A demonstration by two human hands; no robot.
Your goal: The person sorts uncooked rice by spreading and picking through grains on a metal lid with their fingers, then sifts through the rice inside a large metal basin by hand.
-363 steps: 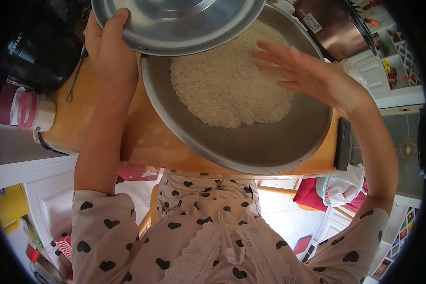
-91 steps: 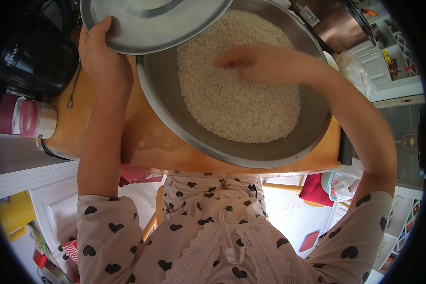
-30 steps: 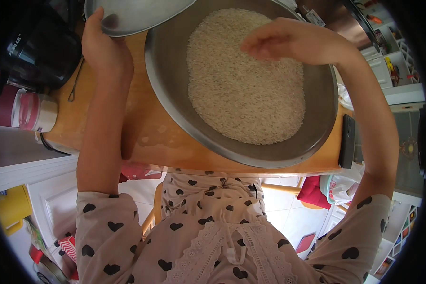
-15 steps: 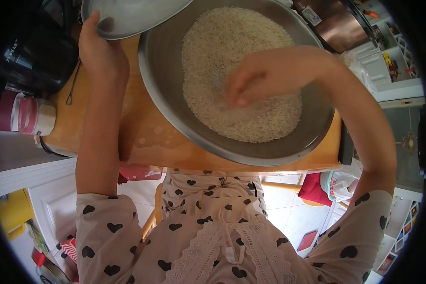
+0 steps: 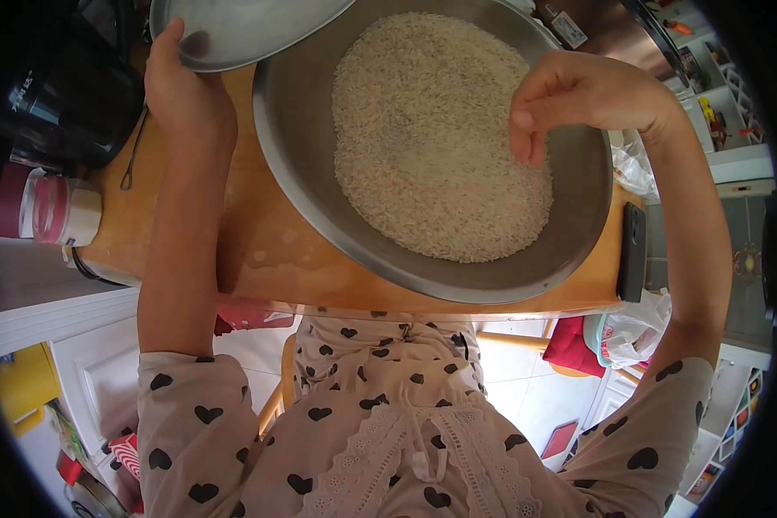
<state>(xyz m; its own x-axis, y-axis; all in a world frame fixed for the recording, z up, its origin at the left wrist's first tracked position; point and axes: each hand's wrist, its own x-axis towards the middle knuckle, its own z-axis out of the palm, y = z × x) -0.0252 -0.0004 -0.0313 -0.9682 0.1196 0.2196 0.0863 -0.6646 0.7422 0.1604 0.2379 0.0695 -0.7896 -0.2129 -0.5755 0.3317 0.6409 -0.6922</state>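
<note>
A large metal basin (image 5: 319,216) on the wooden table holds a wide mound of white rice (image 5: 440,173). My left hand (image 5: 181,86) grips the rim of a shallow metal dish (image 5: 250,26), thumb on its inner face, over the basin's upper left edge. Part of the dish is cut off by the top of the view. Above the right side of the rice is my right hand (image 5: 561,104), fingers curled down and drawn together near the thumb. Whatever its fingertips hold, if anything, is too small to make out.
On the left of the table (image 5: 268,268) stand a black appliance (image 5: 69,95) and a pink and white jar (image 5: 67,207). A dark phone (image 5: 632,250) lies at the right edge. Behind the basin is a copper-coloured pot (image 5: 613,43), with a clear plastic bag (image 5: 632,164) beside it.
My right hand has moved from the middle of the rice to the right and up. My left hand and the dish stay nearly still; earlier the dish reached further over the basin.
</note>
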